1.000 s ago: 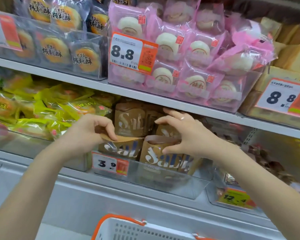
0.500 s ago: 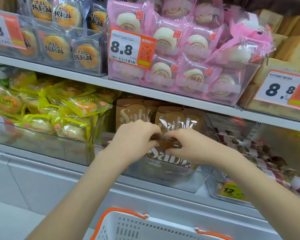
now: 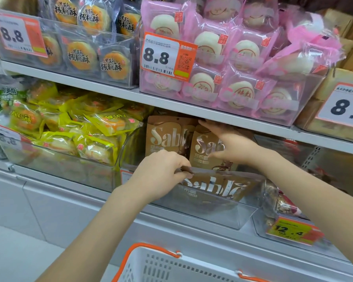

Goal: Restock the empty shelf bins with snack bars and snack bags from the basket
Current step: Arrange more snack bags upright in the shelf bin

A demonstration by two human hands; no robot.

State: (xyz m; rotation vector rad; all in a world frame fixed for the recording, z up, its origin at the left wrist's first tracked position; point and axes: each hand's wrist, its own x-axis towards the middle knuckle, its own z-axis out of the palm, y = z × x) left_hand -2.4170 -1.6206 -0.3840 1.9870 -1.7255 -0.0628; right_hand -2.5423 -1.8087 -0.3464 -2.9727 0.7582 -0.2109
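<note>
Left hand: fingers curled, pinching the top edge of the front brown "Sablé" bag, which leans forward inside the clear bin on the lower shelf. Right hand: fingers spread and fairly straight, resting flat against the face of an upright brown bag behind the front one; it grasps nothing. A further upright brown bag stands just left of it, at the back of the same bin.

Containers: the bin to the left holds yellow-wrapped cakes, heaped above its rim. On the upper shelf, 1 clear bin holds pink-wrapped white buns behind an orange and white tag reading 8.8; the bin to its left holds dark-lettered round pastries, also tagged 8.8. A yellow tag reading 12.4 hangs on the bin right of the brown bags; its contents are partly hidden.

Below the hands, the white basket with orange rim sits at the frame's bottom edge; its contents are out of view. The shelving is pale grey metal.
</note>
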